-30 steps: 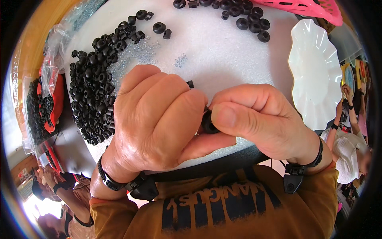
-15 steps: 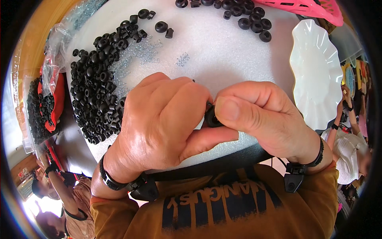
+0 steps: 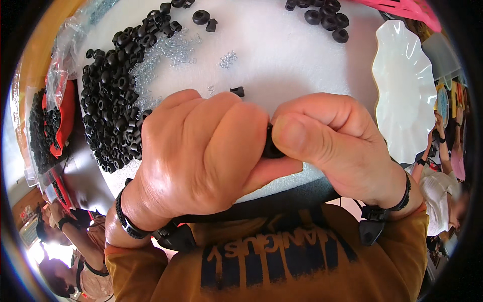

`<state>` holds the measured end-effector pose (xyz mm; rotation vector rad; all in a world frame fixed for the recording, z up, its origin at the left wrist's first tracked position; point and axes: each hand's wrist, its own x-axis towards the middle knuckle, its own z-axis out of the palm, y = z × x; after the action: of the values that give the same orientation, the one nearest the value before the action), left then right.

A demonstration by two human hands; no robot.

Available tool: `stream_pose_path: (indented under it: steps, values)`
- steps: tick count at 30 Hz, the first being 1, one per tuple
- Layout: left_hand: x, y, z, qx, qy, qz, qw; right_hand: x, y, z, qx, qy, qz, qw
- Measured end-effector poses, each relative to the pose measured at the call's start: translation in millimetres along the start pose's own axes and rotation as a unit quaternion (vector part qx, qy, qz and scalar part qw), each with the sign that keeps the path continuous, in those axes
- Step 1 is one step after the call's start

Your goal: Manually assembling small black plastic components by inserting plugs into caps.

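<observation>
Both my hands meet over the front of the white padded table, with a round black cord lock [image 3: 272,147] between their fingers. My left hand [image 3: 204,151] is closed, its thumb stretched under the cord lock. My right hand [image 3: 329,138] pinches the same piece between thumb and curled fingers. Much of the cord lock is hidden by the fingers. Just beyond my left knuckles lie a small black plunger [image 3: 237,92] and a thin metal spring [image 3: 211,90]. A large heap of black cord lock parts [image 3: 113,95] spreads at the left, beside a pile of loose springs [image 3: 171,50].
A white scalloped dish [image 3: 405,95] stands at the right. Several round black pieces [image 3: 329,22] sit at the far side near a pink basket [image 3: 402,11]. Left of the table is a clear box of black parts [image 3: 43,133]. Other people [image 3: 440,194] are at both sides.
The view has shifted slightly, so the table's far items sit higher. My left hand has turned a little around the cord lock; the plunger and spring beyond it now show more.
</observation>
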<state>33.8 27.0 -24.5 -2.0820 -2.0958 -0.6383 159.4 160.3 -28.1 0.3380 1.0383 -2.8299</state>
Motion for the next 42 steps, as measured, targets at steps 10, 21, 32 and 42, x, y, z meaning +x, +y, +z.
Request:
stream_pose_path:
  steps: [10,21,32,42]
  values:
    - [3.0,-12.2,-3.1,-0.035,0.031,0.059,0.997,-1.3,-4.7,0.3,-0.015,-0.015,0.053,0.998]
    - [-2.7,-11.9,-10.5,-0.037,0.026,0.107,0.993,-1.9,0.3,6.6,0.011,-0.060,0.059,0.996]
    - [-7.9,-5.4,-7.8,0.004,0.035,0.088,0.996,-2.1,-0.8,10.3,-0.031,0.011,0.107,0.994]
    - [5.7,-13.9,-9.7,-0.079,0.044,0.058,0.994,0.6,2.6,3.6,-0.055,0.005,0.020,0.998]
